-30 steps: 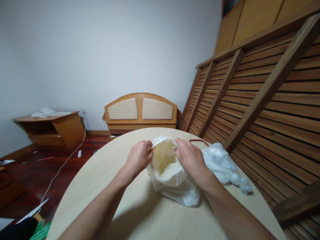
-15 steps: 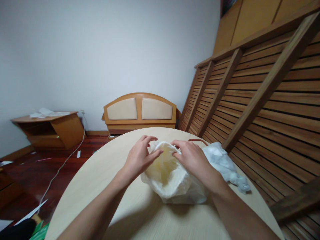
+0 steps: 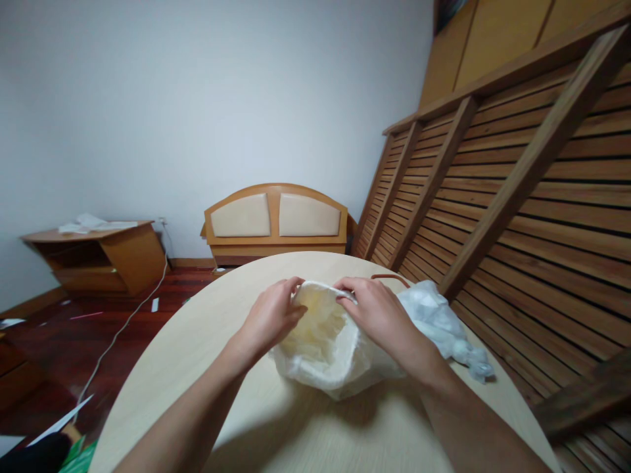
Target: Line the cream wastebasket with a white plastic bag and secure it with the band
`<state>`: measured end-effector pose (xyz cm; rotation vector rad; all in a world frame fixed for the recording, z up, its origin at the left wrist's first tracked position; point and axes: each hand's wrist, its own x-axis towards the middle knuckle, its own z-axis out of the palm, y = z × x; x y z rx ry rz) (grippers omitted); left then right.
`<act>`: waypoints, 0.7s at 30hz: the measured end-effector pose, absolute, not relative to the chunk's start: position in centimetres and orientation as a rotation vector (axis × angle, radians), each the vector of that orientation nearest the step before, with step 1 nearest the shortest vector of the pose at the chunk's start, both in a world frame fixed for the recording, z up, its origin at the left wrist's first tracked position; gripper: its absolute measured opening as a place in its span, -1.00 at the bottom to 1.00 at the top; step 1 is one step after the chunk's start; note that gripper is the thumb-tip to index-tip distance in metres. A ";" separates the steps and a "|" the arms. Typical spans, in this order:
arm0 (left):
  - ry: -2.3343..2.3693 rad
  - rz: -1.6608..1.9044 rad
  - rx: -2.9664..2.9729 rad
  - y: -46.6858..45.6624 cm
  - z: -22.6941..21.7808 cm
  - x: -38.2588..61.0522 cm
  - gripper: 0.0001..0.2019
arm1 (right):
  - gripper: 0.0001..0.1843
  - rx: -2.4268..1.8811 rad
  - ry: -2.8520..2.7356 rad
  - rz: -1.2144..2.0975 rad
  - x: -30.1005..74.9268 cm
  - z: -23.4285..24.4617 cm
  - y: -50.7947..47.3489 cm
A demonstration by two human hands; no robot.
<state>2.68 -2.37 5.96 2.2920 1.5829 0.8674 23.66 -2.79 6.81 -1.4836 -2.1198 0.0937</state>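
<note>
White bag (image 3: 340, 360) on pale round table (image 3: 197, 341), headboard (image 3: 273, 217) beyond

R hand (image 3: 377, 309) hides part of white bag (image 3: 345, 371) — inside (image 3: 320, 328) too blurry to ID. Table (image 3: 221, 309) & green item (image 3: 81, 458) cut off at btm — slatted panel (image 3: 530, 164) at R edge.

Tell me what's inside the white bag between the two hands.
Through the open mouth of the white bag, crinkled, pale yellowish material shows; whether lining or contents, I cannot tell. The bag's near side hides the bottom.
</note>
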 end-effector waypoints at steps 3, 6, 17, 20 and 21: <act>1.542 0.833 2.284 -2.9 6.4 2.6 -0.58 | -0.77 -1.432 -2.139 0.182 24.1 7.2 -2.7; 1.531 0.888 2.280 -3.1 6.7 2.7 -0.57 | -0.77 -1.382 -2.187 0.300 24.6 7.5 -2.8; 1.465 0.750 2.287 -2.3 6.3 3.0 -0.80 | -0.68 -1.393 -2.111 0.331 24.6 6.8 -2.1; 1.454 0.761 2.260 -1.9 5.9 2.8 -0.76 | -0.74 -1.428 -2.104 0.324 25.0 6.8 -2.1; 1.443 0.766 2.254 -1.8 5.7 2.7 -0.75 | -0.77 -1.438 -2.114 0.319 25.1 6.8 -2.2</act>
